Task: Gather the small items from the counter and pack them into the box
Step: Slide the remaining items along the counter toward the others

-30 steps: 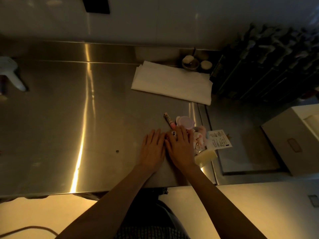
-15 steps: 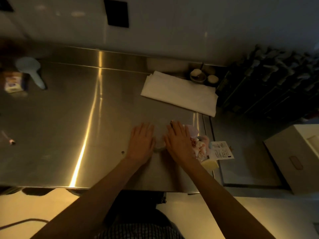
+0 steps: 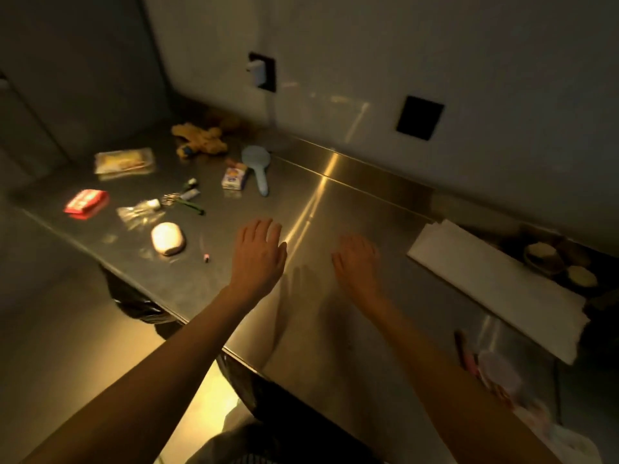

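My hands — left (image 3: 258, 252), right (image 3: 356, 259) — hover spread and empty above the counter (image 3: 335, 212). Small items (image 3: 167, 238) lie left: light, some slippery in wrappers; I judge fingertip pinches suit.

Right hand (image 3: 355, 261): we see it smeared by motion, so we cannot tell how its fingers lie.
Pink items (image 3: 492, 376): beside the right forearm, blurred; we cannot tell what each one is.
Pale heap (image 3: 562, 440): nearer us than the pink items, cut off by the bottom edge and partly behind the forearm.
Round dishes (image 3: 549, 259): past the far edge of the white cloth (image 3: 495, 289), in shadow; contents unclear to us.
Small box (image 3: 234, 177): just left of the blue brush (image 3: 258, 165); print too small to read.
Red packet (image 3: 86, 201): well left of the brush; lettering blurred.
Box for packing: we see none.
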A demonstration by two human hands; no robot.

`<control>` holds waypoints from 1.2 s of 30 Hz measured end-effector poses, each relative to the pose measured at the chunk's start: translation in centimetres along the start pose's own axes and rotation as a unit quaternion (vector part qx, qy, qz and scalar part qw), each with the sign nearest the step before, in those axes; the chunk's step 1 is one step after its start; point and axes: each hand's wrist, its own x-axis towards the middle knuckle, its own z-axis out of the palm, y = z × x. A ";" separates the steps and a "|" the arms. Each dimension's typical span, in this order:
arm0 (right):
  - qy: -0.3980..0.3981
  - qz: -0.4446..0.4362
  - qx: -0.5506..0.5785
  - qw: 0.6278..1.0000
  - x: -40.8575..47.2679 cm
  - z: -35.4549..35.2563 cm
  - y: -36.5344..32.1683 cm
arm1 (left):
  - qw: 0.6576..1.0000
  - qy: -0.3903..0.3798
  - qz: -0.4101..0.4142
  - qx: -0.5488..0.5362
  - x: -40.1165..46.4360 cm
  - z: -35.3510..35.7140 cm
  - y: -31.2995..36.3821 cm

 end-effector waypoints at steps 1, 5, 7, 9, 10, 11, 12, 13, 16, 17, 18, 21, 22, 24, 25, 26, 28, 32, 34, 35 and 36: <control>-0.003 -0.008 0.001 1.000 1.2 0.5 -1.2 | 1.000 -0.001 -0.015 0.007 0.4 -0.3 -1.4; -0.015 -0.038 0.024 0.999 5.8 3.0 -5.0 | 0.997 -0.030 -0.058 0.041 2.8 -0.6 -6.3; -0.041 -0.042 0.032 0.998 8.2 4.2 -6.7 | 0.996 -0.045 -0.063 0.047 4.4 -0.5 -8.3; -0.058 -0.052 0.034 0.996 10.5 5.5 -8.2 | 0.995 -0.052 -0.062 0.051 6.4 -0.2 -10.3; -0.063 -0.056 0.031 0.996 11.7 6.2 -8.9 | 0.995 -0.057 -0.063 0.050 7.4 0.0 -11.2; -0.067 -0.057 0.028 0.996 12.9 6.8 -9.4 | 0.995 -0.062 -0.065 0.047 8.5 0.3 -12.1; -0.071 -0.055 0.029 0.996 14.0 7.6 -10.0 | 0.995 -0.067 -0.066 0.043 9.5 0.6 -13.0; -0.073 -0.052 0.033 0.995 15.1 8.4 -10.5 | 0.995 -0.072 -0.065 0.038 10.5 1.0 -13.8; -0.092 -0.045 0.025 0.994 18.2 10.8 -11.6 | 0.995 -0.074 -0.056 0.024 13.1 2.6 -16.0; -0.096 -0.041 0.022 0.994 19.2 11.7 -11.9 | 0.996 -0.071 -0.053 0.020 13.9 3.2 -16.7; -0.099 -0.036 0.024 0.994 20.1 12.4 -12.2 | 0.996 -0.068 -0.047 0.016 14.8 3.8 -17.4; -0.110 -0.029 0.034 0.993 22.2 14.4 -12.5 | 0.997 -0.066 -0.034 -0.007 17.1 5.5 -19.1; -0.116 -0.024 0.034 0.992 23.1 15.2 -12.6 | 0.997 -0.071 -0.032 -0.017 17.9 6.1 -19.7; -0.128 -0.014 0.036 0.991 24.9 16.7 -12.5 | 0.996 -0.081 -0.029 -0.027 19.7 7.8 -20.9; -0.134 -0.011 0.037 0.990 25.9 17.5 -12.5 | 0.995 -0.087 -0.030 -0.030 20.4 8.8 -21.4; -0.138 -0.009 0.035 0.990 26.8 18.2 -12.4 | 0.994 -0.097 -0.036 -0.035 21.1 9.9 -21.8; -0.147 -0.001 0.035 0.989 28.3 19.8 -12.0 | 0.990 -0.119 -0.055 -0.043 22.3 12.0 -22.3; -0.185 0.020 0.040 0.982 31.1 23.1 -11.3 | 0.981 -0.170 -0.076 -0.051 23.9 16.0 -23.0; -0.202 0.024 0.050 0.978 32.3 25.0 -10.9 | 0.975 -0.202 -0.083 -0.050 24.5 17.9 -23.6; -0.208 0.021 0.052 0.977 32.8 26.0 -10.7 | 0.974 -0.204 -0.088 -0.046 25.0 18.7 -23.9; -0.212 0.021 0.054 0.976 33.4 26.8 -10.4 | 0.973 -0.204 -0.094 -0.046 25.5 19.4 -24.2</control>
